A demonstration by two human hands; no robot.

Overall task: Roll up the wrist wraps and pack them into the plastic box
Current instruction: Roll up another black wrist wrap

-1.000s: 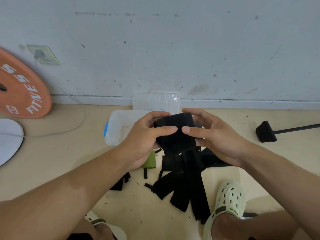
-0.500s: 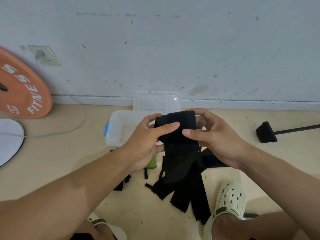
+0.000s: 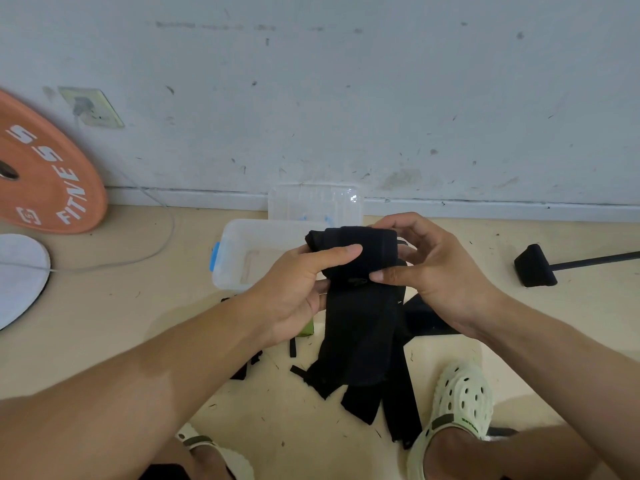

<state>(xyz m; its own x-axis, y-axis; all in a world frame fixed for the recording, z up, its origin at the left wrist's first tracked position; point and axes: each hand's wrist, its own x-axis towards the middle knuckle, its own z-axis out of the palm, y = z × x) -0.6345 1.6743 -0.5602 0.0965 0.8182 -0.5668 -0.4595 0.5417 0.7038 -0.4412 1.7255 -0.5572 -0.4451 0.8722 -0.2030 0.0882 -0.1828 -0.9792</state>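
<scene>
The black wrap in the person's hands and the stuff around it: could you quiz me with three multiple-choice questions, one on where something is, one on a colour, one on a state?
1. Where does the weight plate stand?
A. Far left, leaning on the wall
B. Inside the box
C. Under the right foot

2. What colour are the latches on the plastic box?
A. Red
B. Blue
C. Yellow

3. How is the wrist wrap now?
A. Packed in the box
B. Flat on the floor, untouched
C. Partly rolled, its tail hanging down

Answers:
1 A: the orange disc tilts against the wall at far left.
2 B: a blue clip shows on the box's left end.
3 C: the left hand and right hand hold the roll above the loose length.
</scene>
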